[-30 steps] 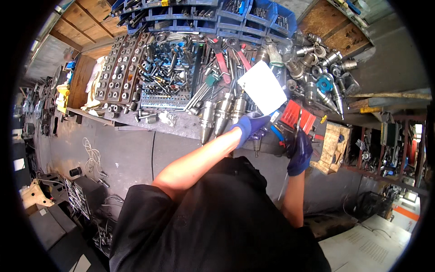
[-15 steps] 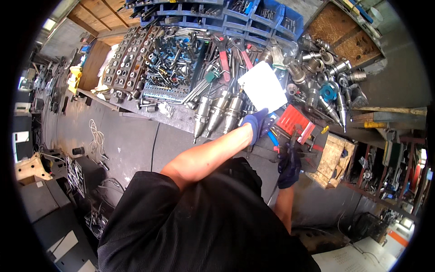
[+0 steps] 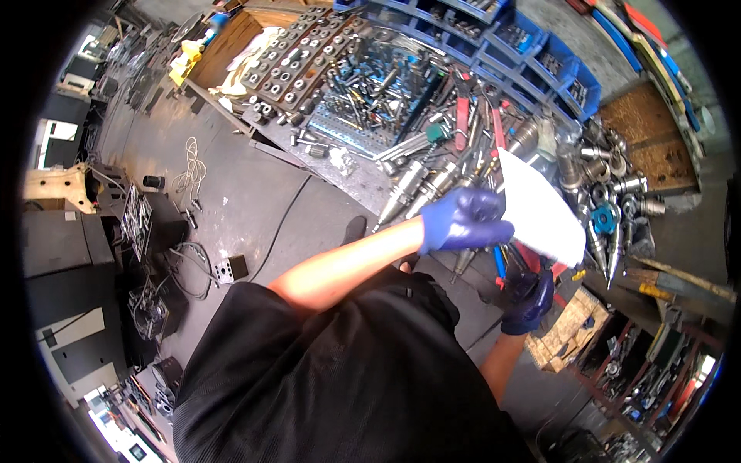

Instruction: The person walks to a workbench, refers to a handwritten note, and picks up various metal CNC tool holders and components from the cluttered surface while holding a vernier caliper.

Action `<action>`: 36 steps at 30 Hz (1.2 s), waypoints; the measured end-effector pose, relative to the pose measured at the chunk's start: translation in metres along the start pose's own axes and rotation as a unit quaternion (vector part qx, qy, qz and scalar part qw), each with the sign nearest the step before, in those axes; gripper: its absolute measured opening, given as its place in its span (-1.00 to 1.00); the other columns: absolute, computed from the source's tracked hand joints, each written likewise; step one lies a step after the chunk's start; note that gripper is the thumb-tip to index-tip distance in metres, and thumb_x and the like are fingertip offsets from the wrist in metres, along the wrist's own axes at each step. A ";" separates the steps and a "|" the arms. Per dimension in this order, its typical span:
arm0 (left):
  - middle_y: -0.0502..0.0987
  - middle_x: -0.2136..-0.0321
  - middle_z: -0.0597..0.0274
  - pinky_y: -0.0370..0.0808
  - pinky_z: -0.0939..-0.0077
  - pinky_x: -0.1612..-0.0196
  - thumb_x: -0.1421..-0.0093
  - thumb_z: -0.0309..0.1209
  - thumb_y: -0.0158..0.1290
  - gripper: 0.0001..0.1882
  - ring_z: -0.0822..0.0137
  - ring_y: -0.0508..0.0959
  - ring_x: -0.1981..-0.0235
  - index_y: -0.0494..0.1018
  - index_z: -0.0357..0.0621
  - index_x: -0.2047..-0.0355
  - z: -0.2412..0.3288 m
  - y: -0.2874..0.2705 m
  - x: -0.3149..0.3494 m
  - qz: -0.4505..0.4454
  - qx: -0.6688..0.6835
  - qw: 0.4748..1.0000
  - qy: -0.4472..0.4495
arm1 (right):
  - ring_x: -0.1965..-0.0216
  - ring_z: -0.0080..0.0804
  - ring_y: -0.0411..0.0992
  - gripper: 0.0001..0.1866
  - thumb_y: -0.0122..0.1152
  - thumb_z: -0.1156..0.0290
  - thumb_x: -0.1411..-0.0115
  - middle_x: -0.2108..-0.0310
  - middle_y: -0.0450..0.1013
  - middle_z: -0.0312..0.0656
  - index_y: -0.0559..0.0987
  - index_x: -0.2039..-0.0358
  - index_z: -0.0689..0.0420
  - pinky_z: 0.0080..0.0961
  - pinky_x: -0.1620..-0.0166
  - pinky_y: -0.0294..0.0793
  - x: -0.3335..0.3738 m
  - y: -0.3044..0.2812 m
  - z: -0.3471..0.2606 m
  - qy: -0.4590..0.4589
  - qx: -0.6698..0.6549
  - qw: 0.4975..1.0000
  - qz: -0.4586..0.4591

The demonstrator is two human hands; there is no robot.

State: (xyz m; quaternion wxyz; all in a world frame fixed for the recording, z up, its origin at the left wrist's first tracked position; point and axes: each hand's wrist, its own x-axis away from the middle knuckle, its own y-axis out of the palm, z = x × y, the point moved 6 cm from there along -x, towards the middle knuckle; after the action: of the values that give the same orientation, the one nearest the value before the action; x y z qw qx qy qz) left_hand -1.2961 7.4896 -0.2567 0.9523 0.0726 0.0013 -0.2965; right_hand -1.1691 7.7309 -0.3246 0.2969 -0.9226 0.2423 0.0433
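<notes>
- Left hand (image 3: 465,221), in a blue glove, is out over the bench with its fingers pinched together on the near edge of a white sheet of paper (image 3: 540,210), holding it up flat above the tools.
- Right hand (image 3: 529,297), also blue-gloved, sits lower, down at the bench's front edge; its fingers are curled in, but whether they grip anything I cannot tell.
- Under the paper, the workbench (image 3: 351,171) is crowded: grey tapered tool holders (image 3: 409,185) lie in a row just beside the left hand, with red-handled pliers (image 3: 461,123) further back.
- More steel tool holders (image 3: 610,231) stand just right of the sheet.
- Back left, a rack of sockets (image 3: 305,58) runs along the bench; blue storage bins (image 3: 532,54) line the wall behind.
- Down on the dark floor (image 3: 231,193), a coiled white cord (image 3: 189,166) and a small metal block (image 3: 230,268) lie well apart from the bench.
- Wooden crate (image 3: 571,328) sits low, just right of the right hand.
</notes>
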 end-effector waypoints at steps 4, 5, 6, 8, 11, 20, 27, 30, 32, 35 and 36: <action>0.53 0.46 0.09 0.44 0.24 0.24 -0.11 -0.50 0.24 -0.87 0.14 0.59 0.33 0.53 -0.29 0.38 0.068 -0.064 0.080 -0.043 -0.068 0.994 0.068 | 0.05 -0.25 0.47 -0.57 -0.06 0.26 -0.37 0.02 0.48 -0.05 0.45 -0.09 0.32 -0.39 0.01 0.47 -0.006 0.051 -0.019 0.057 -0.238 0.968 -0.057; 0.55 0.43 0.03 0.43 0.20 0.24 -0.07 -0.51 0.25 -0.86 0.05 0.57 0.35 0.54 -0.29 0.37 0.083 -0.083 0.099 -0.020 -0.051 0.990 0.128 | 0.03 -0.19 0.47 -0.58 -0.06 0.29 -0.36 0.01 0.48 -0.01 0.45 -0.09 0.32 -0.34 -0.02 0.46 -0.013 0.067 -0.048 -0.034 -0.171 0.980 -0.093; 0.57 0.34 -0.02 0.44 0.21 0.20 -0.05 -0.52 0.25 -0.82 0.06 0.58 0.29 0.55 -0.31 0.33 0.088 -0.105 0.115 -0.052 -0.075 0.992 0.089 | 0.01 -0.13 0.46 -0.60 -0.06 0.33 -0.36 0.00 0.47 0.02 0.45 -0.09 0.31 -0.30 -0.04 0.45 -0.018 0.082 -0.074 -0.124 -0.099 0.981 -0.114; 0.57 0.16 -0.09 0.43 0.26 0.05 -0.02 -0.58 0.18 -0.83 0.04 0.57 0.13 0.55 -0.34 0.33 0.089 -0.148 0.159 0.007 -0.066 0.993 0.098 | -0.04 0.03 0.43 -0.60 -0.10 0.37 -0.36 0.01 0.45 0.17 0.44 -0.10 0.35 -0.17 -0.09 0.41 -0.023 0.122 -0.099 -0.241 0.046 0.959 -0.142; 0.55 0.08 -0.04 0.45 0.32 0.11 0.04 -0.66 0.14 -0.68 0.18 0.57 0.15 0.57 -0.36 0.20 0.092 -0.210 0.222 0.135 0.013 0.980 0.145 | 0.33 -0.38 0.36 -0.66 0.02 0.35 -0.34 0.32 0.45 -0.15 0.49 -0.06 0.23 -0.49 0.24 0.32 -0.071 0.191 -0.209 -0.036 -0.261 0.941 -0.215; 0.50 -0.04 -0.01 0.31 0.28 -0.14 -0.02 -0.57 0.04 -0.59 0.17 0.47 -0.06 0.53 -0.39 0.06 0.068 -0.345 0.380 0.360 0.026 0.930 0.075 | 0.70 -0.71 0.20 -0.73 0.27 0.27 -0.25 0.62 0.36 -0.46 0.61 0.07 0.07 -0.66 0.65 0.09 -0.011 0.347 -0.224 0.250 -0.312 0.894 -0.203; 0.51 -0.03 0.00 0.32 0.24 -0.12 0.00 -0.57 0.05 -0.66 0.15 0.48 -0.05 0.57 -0.38 0.17 0.070 -0.374 0.390 0.403 0.021 0.912 0.070 | 0.67 -0.69 0.23 -0.66 0.21 0.40 -0.23 0.58 0.38 -0.41 0.53 -0.03 0.10 -0.61 0.63 0.15 -0.067 0.393 -0.215 0.207 -0.301 0.925 -0.102; 0.49 -0.04 -0.04 0.32 0.26 -0.13 0.04 -0.63 0.01 -0.65 0.14 0.47 -0.06 0.56 -0.38 0.19 0.090 -0.368 0.366 0.337 -0.033 0.935 0.102 | 0.56 -0.55 0.34 -0.61 0.16 0.49 -0.17 0.45 0.47 -0.29 0.50 -0.05 0.16 -0.52 0.50 0.31 -0.103 0.417 -0.175 0.180 -0.241 0.949 -0.092; 0.48 -0.04 -0.08 0.33 0.27 -0.12 0.07 -0.66 0.00 -0.63 0.14 0.46 -0.06 0.56 -0.39 0.19 0.093 -0.356 0.346 0.320 -0.043 0.939 0.117 | 0.47 -0.42 0.41 -0.54 0.15 0.48 -0.14 0.33 0.54 -0.16 0.47 -0.10 0.16 -0.41 0.39 0.39 -0.111 0.436 -0.151 0.173 -0.206 0.959 -0.094; 0.46 -0.06 -0.11 0.34 0.27 -0.11 0.04 -0.65 0.02 -0.64 0.13 0.46 -0.07 0.55 -0.41 0.17 0.100 -0.332 0.317 0.258 -0.045 0.955 0.141 | 0.32 -0.23 0.50 -0.41 0.20 0.46 -0.07 0.18 0.57 -0.01 0.43 -0.18 0.07 -0.33 0.22 0.46 -0.104 0.439 -0.162 0.150 -0.121 0.976 -0.105; 0.48 -0.04 -0.05 0.32 0.25 -0.13 0.04 -0.70 -0.01 -0.69 0.12 0.46 -0.05 0.56 -0.34 0.25 0.102 -0.322 0.306 0.267 -0.008 0.956 0.120 | 0.24 -0.17 0.51 -0.40 0.20 0.46 -0.06 0.12 0.54 0.01 0.42 -0.19 0.08 -0.31 0.15 0.46 -0.107 0.441 -0.147 0.148 -0.110 0.978 -0.094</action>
State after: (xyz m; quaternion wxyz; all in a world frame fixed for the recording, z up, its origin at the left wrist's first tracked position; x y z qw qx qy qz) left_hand -1.2296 7.0408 -0.2138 0.9902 0.0973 0.0983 -0.0206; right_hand -1.4807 7.3806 -0.4127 0.1572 -0.9645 0.1892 -0.0961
